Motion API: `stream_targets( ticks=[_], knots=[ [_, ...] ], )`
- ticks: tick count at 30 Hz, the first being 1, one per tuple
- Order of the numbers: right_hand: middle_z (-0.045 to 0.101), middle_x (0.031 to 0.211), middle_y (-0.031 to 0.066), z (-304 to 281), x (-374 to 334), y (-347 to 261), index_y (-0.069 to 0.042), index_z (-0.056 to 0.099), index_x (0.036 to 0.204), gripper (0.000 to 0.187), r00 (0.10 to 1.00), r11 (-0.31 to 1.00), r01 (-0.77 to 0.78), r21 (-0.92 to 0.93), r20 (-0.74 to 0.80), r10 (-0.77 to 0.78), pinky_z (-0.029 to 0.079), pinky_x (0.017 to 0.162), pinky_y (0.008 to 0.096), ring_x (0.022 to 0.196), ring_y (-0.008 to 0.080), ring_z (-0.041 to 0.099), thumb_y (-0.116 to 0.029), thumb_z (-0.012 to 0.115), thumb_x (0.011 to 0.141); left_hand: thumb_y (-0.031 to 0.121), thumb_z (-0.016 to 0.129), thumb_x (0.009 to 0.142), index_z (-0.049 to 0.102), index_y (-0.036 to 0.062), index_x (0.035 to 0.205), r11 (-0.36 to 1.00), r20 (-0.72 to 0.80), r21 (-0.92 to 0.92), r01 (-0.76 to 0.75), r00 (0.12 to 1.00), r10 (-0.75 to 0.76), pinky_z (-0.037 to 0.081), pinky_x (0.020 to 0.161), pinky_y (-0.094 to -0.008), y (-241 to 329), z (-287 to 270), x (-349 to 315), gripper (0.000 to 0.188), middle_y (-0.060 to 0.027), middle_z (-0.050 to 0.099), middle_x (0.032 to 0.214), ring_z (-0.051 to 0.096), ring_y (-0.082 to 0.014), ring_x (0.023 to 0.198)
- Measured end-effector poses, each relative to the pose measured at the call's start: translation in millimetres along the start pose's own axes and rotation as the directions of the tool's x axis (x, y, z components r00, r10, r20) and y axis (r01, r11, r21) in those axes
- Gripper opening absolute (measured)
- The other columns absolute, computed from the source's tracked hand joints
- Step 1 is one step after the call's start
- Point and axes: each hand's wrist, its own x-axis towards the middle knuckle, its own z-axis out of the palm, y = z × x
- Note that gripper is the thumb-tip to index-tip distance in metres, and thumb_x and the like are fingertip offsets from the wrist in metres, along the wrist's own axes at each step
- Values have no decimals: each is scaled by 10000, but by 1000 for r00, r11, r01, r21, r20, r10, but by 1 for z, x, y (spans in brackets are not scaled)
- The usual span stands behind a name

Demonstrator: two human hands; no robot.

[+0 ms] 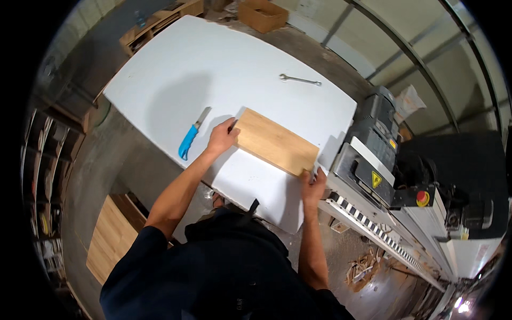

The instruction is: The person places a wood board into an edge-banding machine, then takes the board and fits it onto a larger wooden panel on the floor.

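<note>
Workshop floor of grey concrete (144, 170) surrounds a white, smooth-topped surface (208, 48), with a pale wall crossed by metal bars (410, 50) at the far right. Near the far edge of the surface, on the floor, sits an open-topped brown cardboard box (261, 24); its contents are too small to tell. Dark shelving (64, 160) along the left holds many thin, flat pieces in its compartments, blurred toward the rim.

On the right, a grey-and-black machine (368, 122) bears a yellow triangular warning label (376, 180) and a red push button (422, 196) on a yellow base. Small pale lettering marks the person's dark shirt (213, 282).

Toward the near right of the surface lies a rectangular, light-brown wood-grain board (277, 141), set at a slant. The left hand (220, 137) has its grip closed around the board's left end, fingers curled over the edge. The right hand (313, 184) grips the near right corner, thumb against the top face; its other fingers are partly hidden.

Left of the board, well apart from it, rests a knife with a blue handle and metal blade (188, 142). Farther off, toward the far right edge, lies a silver metal wrench (301, 80).
</note>
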Motion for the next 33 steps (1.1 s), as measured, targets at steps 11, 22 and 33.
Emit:
stream_targets(
  ticks=[11, 22, 33],
  knots=[
    [235, 1451, 280, 58, 34, -94, 106, 287, 1369, 816, 841, 942, 336, -2, 452, -299, 136, 1134, 423, 1379, 369, 179, -556, 386, 904, 368, 563, 861, 380, -60, 1339, 619, 264, 616, -487, 868, 420, 179, 1111, -464, 40, 51, 9, 667, -250, 331, 1415, 251, -384, 1349],
    [183, 1448, 320, -1, 20, -12, 119, 212, 1382, 811, 928, 970, -216, -109, 287, 239, 196, 1121, 385, 1357, 438, 173, -507, 430, 913, 421, 464, 903, 346, -55, 1363, 559, 280, 682, -471, 875, 396, 123, 1130, -452, 39, 50, 10, 672, -246, 300, 1436, 209, -365, 1370],
    [157, 1487, 254, 41, 44, -64, 89, 200, 1405, 793, 881, 875, 372, -309, 413, -228, 124, 1140, 425, 1401, 368, 86, -501, 407, 917, 409, 486, 893, 364, -61, 1349, 528, 290, 684, -504, 852, 436, 147, 1123, -464, 41, 50, 9, 666, -254, 336, 1413, 242, -376, 1356]
  ],
)
